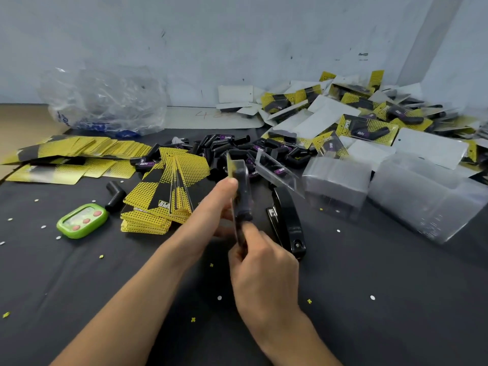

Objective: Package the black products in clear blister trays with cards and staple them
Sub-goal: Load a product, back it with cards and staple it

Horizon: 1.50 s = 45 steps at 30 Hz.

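Both hands hold one blister pack (241, 196) edge-on above the dark table: a clear tray with a black product inside and a yellow card at its top. My left hand (221, 199) pinches its upper left side with the thumb on top. My right hand (260, 262) grips its lower end. A black stapler (286, 223) lies just right of the pack. Loose black products (232, 150) are heaped behind. A fan of yellow-and-black cards (169, 191) sits to the left. Stacks of clear trays (338, 183) stand on the right.
Finished packs (367, 128) are piled at the back right against the wall. More cards (79, 151) spread at the far left. A green timer (81, 220) and a crumpled plastic bag (105, 101) sit left. Paper punch dots litter the black table (132, 299).
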Each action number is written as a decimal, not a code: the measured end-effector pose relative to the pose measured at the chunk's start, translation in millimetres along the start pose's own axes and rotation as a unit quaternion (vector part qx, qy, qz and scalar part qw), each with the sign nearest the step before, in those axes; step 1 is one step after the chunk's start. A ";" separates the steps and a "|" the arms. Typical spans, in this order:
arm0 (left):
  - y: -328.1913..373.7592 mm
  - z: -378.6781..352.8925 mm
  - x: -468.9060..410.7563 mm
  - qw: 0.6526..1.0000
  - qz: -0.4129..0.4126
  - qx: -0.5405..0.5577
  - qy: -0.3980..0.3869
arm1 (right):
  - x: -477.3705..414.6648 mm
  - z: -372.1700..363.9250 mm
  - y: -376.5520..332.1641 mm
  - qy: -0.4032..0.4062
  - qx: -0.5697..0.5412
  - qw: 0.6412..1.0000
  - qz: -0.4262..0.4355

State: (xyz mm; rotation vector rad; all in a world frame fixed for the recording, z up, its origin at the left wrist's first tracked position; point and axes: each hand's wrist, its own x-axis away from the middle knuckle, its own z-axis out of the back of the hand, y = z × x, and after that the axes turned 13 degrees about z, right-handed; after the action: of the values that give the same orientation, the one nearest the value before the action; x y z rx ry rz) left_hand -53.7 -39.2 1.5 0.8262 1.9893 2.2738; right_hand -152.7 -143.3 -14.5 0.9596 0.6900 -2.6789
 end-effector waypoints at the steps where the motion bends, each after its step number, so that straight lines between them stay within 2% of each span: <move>1: -1.0 -0.9 -0.9 1.000 0.003 -0.005 0.002 | -0.9 -2.1 -0.4 0.001 0.013 1.000 0.015; 4: -2.4 1.4 -7.3 0.998 0.032 0.050 -0.003 | 0.0 -6.7 4.3 -0.022 -0.020 0.999 0.032; 8: -0.1 9.8 -7.8 0.965 0.060 0.235 -0.097 | 2.7 -4.2 11.4 0.006 -0.131 0.989 -0.064; 11: 3.5 15.1 -5.5 0.944 0.046 0.285 -0.162 | 10.8 -3.7 9.0 0.059 -0.173 0.977 -0.107; 12: 4.5 14.8 -4.8 0.938 0.046 0.293 -0.177 | 12.9 -2.9 7.3 0.068 -0.224 0.963 -0.131; 14: 4.8 11.9 -4.1 0.935 0.051 0.294 -0.192 | 12.4 -1.1 6.5 0.066 -0.358 0.912 -0.189; 16: 3.6 7.9 -3.9 0.938 0.056 0.277 -0.201 | 9.1 -0.7 10.2 0.033 -0.452 0.864 -0.220; 19: 1.3 2.2 -3.4 0.957 0.066 0.205 -0.194 | 3.9 -1.7 16.0 0.047 -0.522 0.809 -0.264; 21: 0.4 0.0 -4.1 0.969 0.059 0.174 -0.164 | 3.7 -1.7 21.3 0.061 -0.532 0.796 -0.281; 26: 1.6 -1.9 -7.9 0.981 0.007 0.158 -0.114 | 5.8 -4.0 29.6 0.060 -0.474 0.841 -0.253; 29: 0.9 2.0 -8.6 0.980 -0.008 0.156 -0.121 | 6.3 -2.4 27.4 0.048 -0.434 0.863 -0.254; 31: -0.5 6.2 -9.3 0.980 -0.007 0.161 -0.113 | 8.9 1.2 26.7 0.050 -0.343 0.908 -0.233; 33: -1.1 9.4 -10.8 0.981 -0.002 0.167 -0.097 | 10.2 8.9 28.7 0.096 -0.194 0.960 -0.176; 35: -0.7 10.6 -12.6 0.982 0.006 0.169 -0.078 | 3.3 21.4 34.5 0.151 -0.063 0.978 -0.129; 37: 0.5 10.5 -13.3 0.983 0.009 0.173 -0.061 | -12.1 32.9 48.1 0.174 -0.015 0.974 -0.144; 39: 2.1 9.9 -14.0 0.984 0.005 0.172 -0.045 | -31.6 37.9 69.9 0.118 -0.018 0.973 -0.199; 41: 2.8 10.1 -14.6 0.984 0.004 0.174 -0.021 | -49.8 35.0 89.1 -0.055 -0.015 0.966 -0.252; 43: 2.9 11.2 -15.2 0.984 0.009 0.179 0.011 | -59.6 27.6 96.3 -0.211 -0.028 0.940 -0.267; 45: 4.3 12.9 -15.9 0.981 0.008 0.190 0.043 | -60.3 21.6 97.0 -0.266 -0.019 0.931 -0.251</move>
State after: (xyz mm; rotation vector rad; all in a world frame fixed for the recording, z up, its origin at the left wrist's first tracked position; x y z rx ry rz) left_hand -33.6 -33.6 0.2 0.7730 2.5120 1.9936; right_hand -84.7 -235.6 4.3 0.0033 0.9429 -3.1236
